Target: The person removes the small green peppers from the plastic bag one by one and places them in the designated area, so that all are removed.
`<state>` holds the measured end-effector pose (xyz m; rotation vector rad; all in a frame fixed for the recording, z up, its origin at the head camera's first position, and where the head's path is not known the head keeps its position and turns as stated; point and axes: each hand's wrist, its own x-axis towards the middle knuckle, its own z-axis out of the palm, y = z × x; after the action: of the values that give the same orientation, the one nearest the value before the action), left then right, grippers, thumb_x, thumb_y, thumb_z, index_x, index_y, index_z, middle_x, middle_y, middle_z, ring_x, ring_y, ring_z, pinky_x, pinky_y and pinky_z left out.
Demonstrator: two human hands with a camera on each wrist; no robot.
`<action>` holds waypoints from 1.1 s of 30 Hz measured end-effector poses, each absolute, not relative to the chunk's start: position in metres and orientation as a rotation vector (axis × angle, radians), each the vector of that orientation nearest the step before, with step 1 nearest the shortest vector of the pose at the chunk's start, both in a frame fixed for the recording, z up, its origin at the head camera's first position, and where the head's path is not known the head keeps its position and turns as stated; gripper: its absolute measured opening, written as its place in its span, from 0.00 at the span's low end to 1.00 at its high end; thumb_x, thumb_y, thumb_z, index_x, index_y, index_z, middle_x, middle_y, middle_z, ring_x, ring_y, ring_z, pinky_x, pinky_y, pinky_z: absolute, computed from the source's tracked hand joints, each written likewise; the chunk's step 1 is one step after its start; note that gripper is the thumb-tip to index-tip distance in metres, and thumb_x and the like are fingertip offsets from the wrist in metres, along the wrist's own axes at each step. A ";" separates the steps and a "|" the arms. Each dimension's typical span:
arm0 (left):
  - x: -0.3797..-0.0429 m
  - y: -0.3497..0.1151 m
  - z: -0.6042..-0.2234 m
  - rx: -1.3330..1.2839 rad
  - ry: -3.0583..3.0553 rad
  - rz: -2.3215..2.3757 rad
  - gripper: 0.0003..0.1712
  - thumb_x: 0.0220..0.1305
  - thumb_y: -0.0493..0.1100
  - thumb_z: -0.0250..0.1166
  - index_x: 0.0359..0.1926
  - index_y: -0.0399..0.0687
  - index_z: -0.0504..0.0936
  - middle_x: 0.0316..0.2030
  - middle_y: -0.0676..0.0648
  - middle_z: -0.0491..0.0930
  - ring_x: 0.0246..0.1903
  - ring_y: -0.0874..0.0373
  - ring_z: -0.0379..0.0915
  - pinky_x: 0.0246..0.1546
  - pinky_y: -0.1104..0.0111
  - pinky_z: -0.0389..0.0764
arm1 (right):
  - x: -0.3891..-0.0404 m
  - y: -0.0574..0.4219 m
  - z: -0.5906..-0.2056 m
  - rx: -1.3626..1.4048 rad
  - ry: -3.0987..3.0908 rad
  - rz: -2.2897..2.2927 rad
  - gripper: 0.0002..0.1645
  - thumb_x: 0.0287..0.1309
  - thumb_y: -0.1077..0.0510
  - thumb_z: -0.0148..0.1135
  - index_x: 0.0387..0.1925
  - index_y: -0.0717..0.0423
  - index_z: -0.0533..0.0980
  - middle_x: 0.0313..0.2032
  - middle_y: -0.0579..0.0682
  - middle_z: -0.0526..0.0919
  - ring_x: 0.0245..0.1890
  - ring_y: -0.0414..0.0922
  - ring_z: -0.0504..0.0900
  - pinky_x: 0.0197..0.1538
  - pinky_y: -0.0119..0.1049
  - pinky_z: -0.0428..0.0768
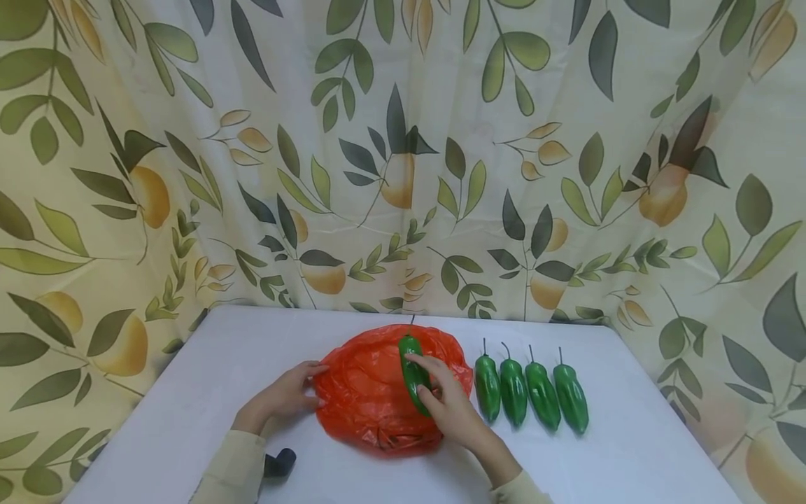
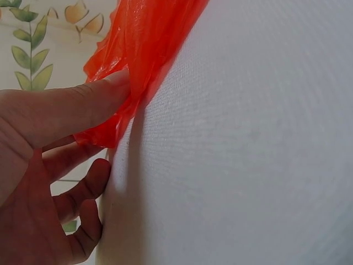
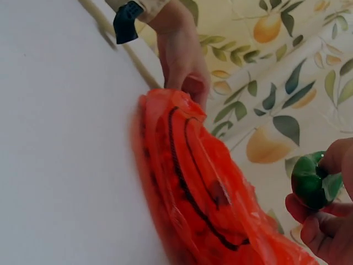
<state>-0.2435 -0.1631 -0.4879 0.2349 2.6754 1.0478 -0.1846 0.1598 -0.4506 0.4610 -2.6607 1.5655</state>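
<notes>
A crumpled red plastic bag (image 1: 362,392) lies on the white table. My left hand (image 1: 286,395) pinches the bag's left edge between thumb and fingers, as the left wrist view shows close up, with the other fingers (image 2: 88,190) loosely bent below. Over the bag's right part, my right hand (image 1: 453,409) grips a glossy green chili pepper (image 1: 412,371), its thin stem pointing away from me. In the right wrist view the pepper (image 3: 308,179) is seen end-on between thumb and fingers, raised beside the red bag (image 3: 190,176).
Several more green peppers (image 1: 514,392) lie side by side right of the bag, stems toward the back. The white table (image 1: 252,332) ends at a leaf-and-fruit-patterned curtain (image 1: 441,175). A small black device (image 1: 281,463) sits by my left sleeve (image 1: 233,465).
</notes>
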 end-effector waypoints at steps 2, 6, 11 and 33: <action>-0.243 -0.164 -0.487 0.232 2.677 1.049 0.39 0.56 0.41 0.75 0.70 0.53 0.73 0.71 0.43 0.69 0.70 0.40 0.65 0.65 0.41 0.75 | -0.186 0.163 -0.449 0.439 -2.657 1.548 0.34 0.68 0.66 0.56 0.68 0.31 0.71 0.70 0.51 0.70 0.61 0.53 0.74 0.52 0.46 0.87; -0.244 -0.165 -0.487 0.243 2.681 1.045 0.39 0.57 0.41 0.75 0.70 0.51 0.73 0.71 0.41 0.69 0.70 0.39 0.65 0.65 0.41 0.75 | -0.186 0.170 -0.444 0.405 -2.657 1.492 0.33 0.66 0.66 0.55 0.66 0.32 0.73 0.67 0.51 0.72 0.57 0.51 0.74 0.48 0.43 0.86; -0.244 -0.166 -0.488 0.241 2.681 1.058 0.39 0.57 0.40 0.75 0.70 0.51 0.73 0.71 0.42 0.69 0.70 0.40 0.66 0.65 0.42 0.75 | -0.187 0.180 -0.439 0.359 -2.660 1.416 0.29 0.67 0.64 0.59 0.65 0.36 0.74 0.65 0.53 0.73 0.57 0.52 0.75 0.48 0.43 0.85; -0.243 -0.163 -0.487 0.232 2.663 1.074 0.38 0.56 0.40 0.75 0.69 0.54 0.75 0.70 0.44 0.71 0.70 0.41 0.66 0.66 0.40 0.73 | -0.187 0.237 -0.413 0.256 -2.704 1.193 0.30 0.72 0.62 0.53 0.72 0.44 0.66 0.72 0.66 0.63 0.68 0.69 0.69 0.58 0.67 0.79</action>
<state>-0.2433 -0.1632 -0.4870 0.2320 2.6629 1.0738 -0.1874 0.2369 -0.4135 0.2557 -2.7044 1.1930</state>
